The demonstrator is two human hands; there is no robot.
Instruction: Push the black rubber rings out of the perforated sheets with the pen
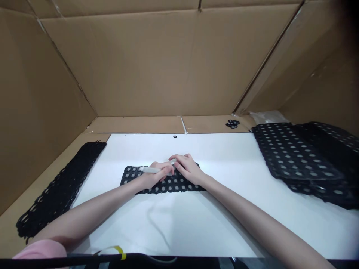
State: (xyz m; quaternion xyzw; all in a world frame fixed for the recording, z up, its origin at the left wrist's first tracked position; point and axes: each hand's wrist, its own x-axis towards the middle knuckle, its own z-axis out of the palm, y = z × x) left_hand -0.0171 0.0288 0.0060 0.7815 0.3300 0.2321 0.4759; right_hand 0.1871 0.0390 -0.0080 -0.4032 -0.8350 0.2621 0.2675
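A black rubber sheet [174, 184] full of round holes lies flat in the middle of the white work surface [224, 209]. My left hand [157, 175] rests on it, closed around a slim white pen-like tool [150, 170] that points left. My right hand [188, 168] lies just beside it on the same sheet, fingers curled and pressing down near the tool's tip. What the right fingertips pinch, if anything, is hidden.
A stack of black perforated sheets [303, 157] sits at the right. A ragged black sheet [61, 186] lies at the left. One small black ring [175, 136] and a little heap of rings [232, 123] lie at the back. Cardboard walls [157, 63] enclose the place.
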